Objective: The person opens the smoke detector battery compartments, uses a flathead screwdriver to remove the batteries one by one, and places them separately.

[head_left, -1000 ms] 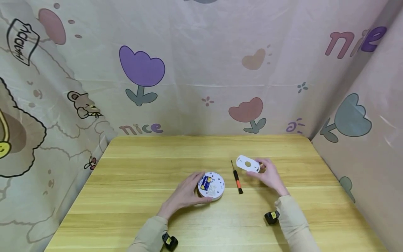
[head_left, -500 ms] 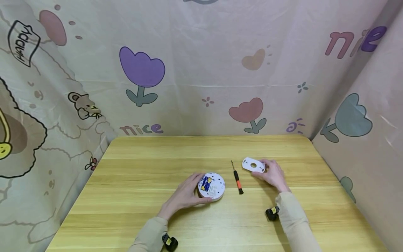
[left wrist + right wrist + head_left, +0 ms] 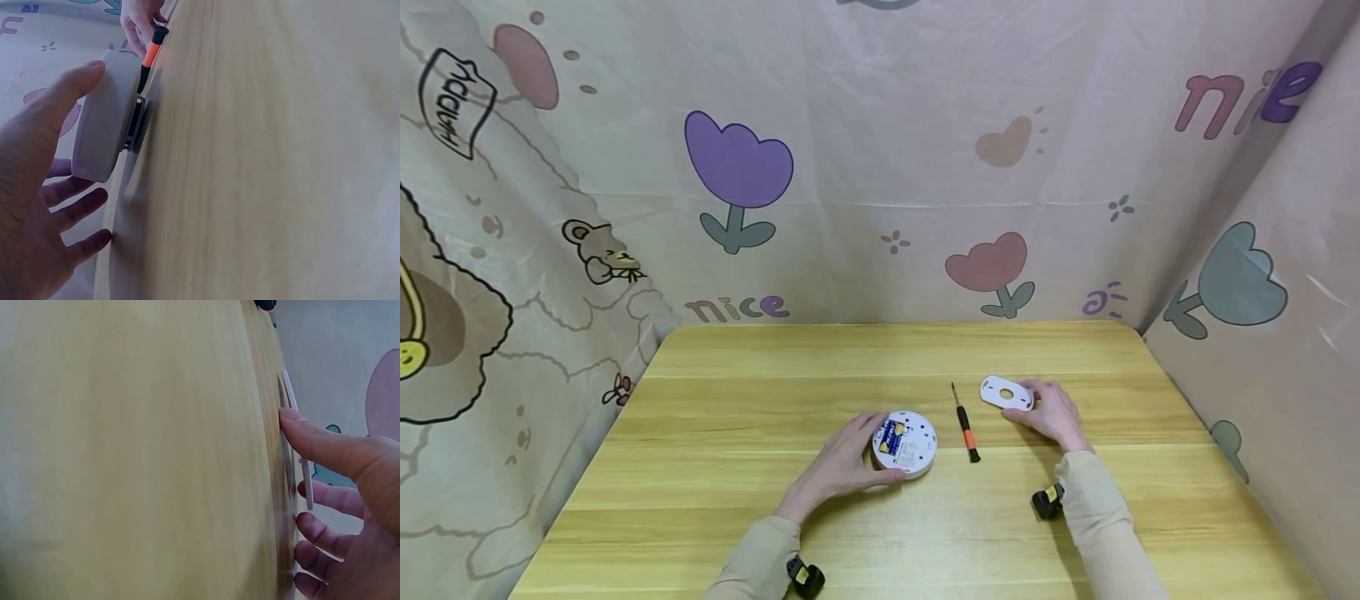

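Note:
My left hand (image 3: pixel 842 467) grips a round white smoke alarm (image 3: pixel 917 454) by its left side, thumb at the near edge. Its upper face shows a blue and yellow battery and several small dark slots. In the left wrist view the alarm (image 3: pixel 103 125) appears edge-on between thumb and index finger, the other fingers spread below it. My right hand (image 3: pixel 1051 414) pinches the right end of a flat white mounting bracket (image 3: pixel 995 392) with a round hole in its middle. The right wrist view shows the bracket (image 3: pixel 307 481) edge-on, close over the table, the thumb at its near side.
Between the two hands a small screwdriver (image 3: pixel 967 429) with a black and orange handle lies on the wooden table (image 3: pixel 760 392), tip pointing away. A printed curtain (image 3: pixel 865 167) hangs behind the table and along both sides.
My right hand has moved right with the mounting bracket, away from the screwdriver, and slowed in the last half second. The left hand and the smoke alarm have stayed in place.

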Tool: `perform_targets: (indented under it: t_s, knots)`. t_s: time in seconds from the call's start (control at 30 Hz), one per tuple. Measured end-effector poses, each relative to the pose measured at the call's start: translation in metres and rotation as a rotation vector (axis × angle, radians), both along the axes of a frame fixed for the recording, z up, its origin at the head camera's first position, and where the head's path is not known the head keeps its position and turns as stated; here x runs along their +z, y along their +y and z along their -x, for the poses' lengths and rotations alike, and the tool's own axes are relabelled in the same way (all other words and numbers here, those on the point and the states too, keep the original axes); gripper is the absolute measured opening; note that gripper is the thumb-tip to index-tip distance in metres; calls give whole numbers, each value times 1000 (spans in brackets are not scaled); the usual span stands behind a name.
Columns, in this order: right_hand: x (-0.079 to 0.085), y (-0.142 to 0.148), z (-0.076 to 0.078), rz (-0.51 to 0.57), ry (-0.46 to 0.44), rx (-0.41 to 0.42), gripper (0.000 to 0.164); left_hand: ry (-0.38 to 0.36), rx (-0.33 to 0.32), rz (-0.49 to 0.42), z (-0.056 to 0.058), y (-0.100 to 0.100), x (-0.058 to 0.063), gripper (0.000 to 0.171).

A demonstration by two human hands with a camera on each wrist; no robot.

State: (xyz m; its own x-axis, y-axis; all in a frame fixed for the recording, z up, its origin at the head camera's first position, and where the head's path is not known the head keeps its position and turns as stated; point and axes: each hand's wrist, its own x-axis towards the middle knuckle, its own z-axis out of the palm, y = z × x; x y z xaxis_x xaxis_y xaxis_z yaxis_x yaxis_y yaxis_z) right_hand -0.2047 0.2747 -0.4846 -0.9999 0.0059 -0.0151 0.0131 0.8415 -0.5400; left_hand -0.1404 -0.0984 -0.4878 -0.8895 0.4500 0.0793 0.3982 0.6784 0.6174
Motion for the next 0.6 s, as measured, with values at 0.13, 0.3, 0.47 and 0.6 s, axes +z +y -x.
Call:
perform_targets:
  t_s: [0.13, 0.3, 0.47, 0.6]
  knots:
    - [-1, 0, 0, -12, -16, -3, 73, -1, 9, -4, 0, 0, 0, 105]
    - [-1, -1, -1, 3, -39, -2, 76, -5, 16, -11, -1, 1, -1, 104]
    - [-2, 0, -1, 7, -44, 4, 75, -4, 22, -10, -1, 1, -1, 105]
    - [-3, 0, -3, -1, -39, 13, 77, -1, 22, -14, -1, 1, -1, 105]
